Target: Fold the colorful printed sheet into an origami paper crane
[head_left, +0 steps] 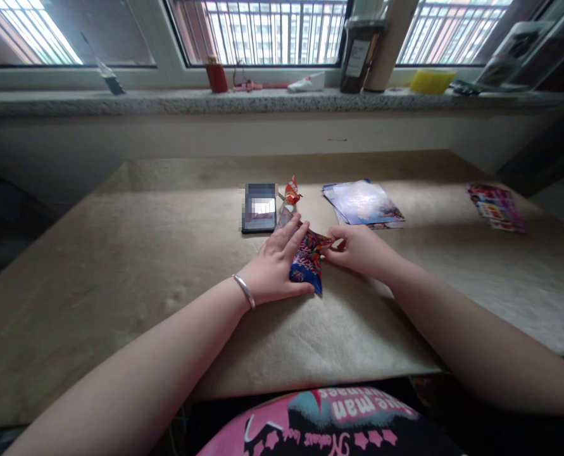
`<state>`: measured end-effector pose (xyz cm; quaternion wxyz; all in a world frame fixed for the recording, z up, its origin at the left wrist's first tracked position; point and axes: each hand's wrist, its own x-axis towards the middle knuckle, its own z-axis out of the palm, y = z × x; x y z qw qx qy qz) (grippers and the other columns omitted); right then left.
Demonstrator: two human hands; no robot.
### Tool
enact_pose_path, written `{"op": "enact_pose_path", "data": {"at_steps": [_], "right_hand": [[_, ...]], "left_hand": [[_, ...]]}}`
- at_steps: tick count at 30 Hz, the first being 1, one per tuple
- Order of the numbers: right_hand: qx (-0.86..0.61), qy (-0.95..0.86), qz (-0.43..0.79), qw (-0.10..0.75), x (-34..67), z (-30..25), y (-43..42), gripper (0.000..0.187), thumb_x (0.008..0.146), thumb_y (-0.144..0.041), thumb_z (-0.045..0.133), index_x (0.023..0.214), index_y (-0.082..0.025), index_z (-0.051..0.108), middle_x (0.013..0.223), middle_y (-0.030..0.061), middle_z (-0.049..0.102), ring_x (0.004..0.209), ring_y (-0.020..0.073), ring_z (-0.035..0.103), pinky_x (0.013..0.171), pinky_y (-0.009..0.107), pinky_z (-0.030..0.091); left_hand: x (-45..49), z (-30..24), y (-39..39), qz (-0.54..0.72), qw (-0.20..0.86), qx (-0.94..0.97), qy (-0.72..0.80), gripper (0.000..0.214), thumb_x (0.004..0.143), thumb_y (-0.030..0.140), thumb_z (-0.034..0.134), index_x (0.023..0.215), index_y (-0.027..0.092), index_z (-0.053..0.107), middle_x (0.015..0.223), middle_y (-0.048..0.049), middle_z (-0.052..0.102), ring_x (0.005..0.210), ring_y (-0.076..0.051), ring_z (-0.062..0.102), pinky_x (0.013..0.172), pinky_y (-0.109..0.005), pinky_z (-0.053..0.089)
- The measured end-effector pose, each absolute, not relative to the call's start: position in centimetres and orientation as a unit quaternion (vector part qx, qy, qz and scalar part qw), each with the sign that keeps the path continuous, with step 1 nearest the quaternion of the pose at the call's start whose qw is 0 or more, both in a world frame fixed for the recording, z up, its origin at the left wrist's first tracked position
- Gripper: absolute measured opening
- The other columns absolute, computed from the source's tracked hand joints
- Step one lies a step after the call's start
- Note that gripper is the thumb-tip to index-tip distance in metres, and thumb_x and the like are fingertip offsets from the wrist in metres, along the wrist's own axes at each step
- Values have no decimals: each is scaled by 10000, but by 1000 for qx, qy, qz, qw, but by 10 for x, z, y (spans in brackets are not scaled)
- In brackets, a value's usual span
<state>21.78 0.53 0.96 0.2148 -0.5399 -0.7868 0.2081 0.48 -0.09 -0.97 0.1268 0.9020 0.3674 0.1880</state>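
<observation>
On the table, a colourful printed paper point(309, 258), mostly blue and red, lies under my left hand point(282, 256). It looks folded, with one pointed corner toward me. My left hand presses on it with fingers stretched out and thumb apart; a silver bangle circles that wrist. With thumb and index finger, my right hand point(345, 247) pinches the paper's right edge. The palm and fingers on the left cover part of the paper. Just beyond the left fingertips is a small orange wrapper point(292, 190), standing up from the table.
A dark phone point(259, 209) with a blurred screen lies left of the wrapper. Behind my right hand is a stack of printed sheets point(364, 202). More colourful printed pieces point(496, 208) lie far right. The windowsill point(158, 103) holds a dark jar point(359, 57) and a yellow sponge point(432, 82).
</observation>
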Motion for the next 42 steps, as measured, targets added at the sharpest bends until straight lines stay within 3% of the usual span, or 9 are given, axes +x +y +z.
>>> {"op": "enact_pose_path", "data": {"at_steps": [7,12,16,21,26,29,35,38,42], "right_hand": [[-536,-793,208,201,216,13,5,62,696,-243,587,678,-185,574,684,26,662,608,147,595,529,228,408],[-520,-762,292,255,217,9,8,133,702,-204,577,825,-171,619,753,35,679,625,141,608,565,236,455],[-520,-749,292,289,219,4,11,126,721,-247,581,822,-174,598,680,8,632,576,122,555,544,241,439],[-487,-746,316,325,219,3,10,126,737,-273,582,683,-192,501,617,-24,566,561,102,520,548,235,434],[-462,-747,333,343,218,7,6,114,737,-272,590,697,-184,529,624,-23,574,563,98,516,554,234,434],[-452,-738,353,356,217,10,4,123,749,-294,595,723,-181,554,630,-14,595,568,103,539,559,238,445],[-451,-723,345,392,215,13,2,171,746,-343,630,776,-175,607,700,21,655,605,128,611,569,255,478],[-445,-712,353,412,214,10,2,209,745,-377,645,794,-176,615,702,24,661,614,137,627,571,264,495],[-437,-700,371,425,215,6,2,231,750,-400,650,816,-180,621,709,30,669,618,144,635,599,288,519]], "left_hand": [[4,-7,1,185,115,915,338,1180,624,599,699,1452,219,-52,1529,-151,42,1392,-316,129,1125,-481,207],[3,-8,2,220,96,917,319,1270,529,683,705,1455,198,-16,1492,-179,145,1379,-348,127,1139,-512,156],[3,-10,2,225,80,915,326,1293,492,680,725,1451,203,0,1471,-180,149,1368,-379,118,1129,-544,159],[4,-10,1,258,45,897,355,1083,651,492,691,1444,189,20,1406,-166,232,1355,-335,175,1128,-500,200],[6,-1,-3,272,33,885,376,975,679,343,659,1442,198,70,1347,-142,315,1303,-302,282,1134,-496,173],[7,4,-5,290,30,876,385,903,716,334,634,1441,218,109,1291,-125,370,1247,-289,352,1121,-503,191],[5,5,-2,340,53,856,386,836,752,412,637,1430,219,186,1176,-116,433,1097,-261,446,999,-447,374],[4,4,-1,355,40,851,386,795,734,480,656,1387,213,290,1159,-113,471,1066,-261,473,959,-430,397],[5,5,-1,379,19,843,382,594,765,421,643,1273,204,427,1147,-98,565,1039,-248,527,940,-407,387]]}}
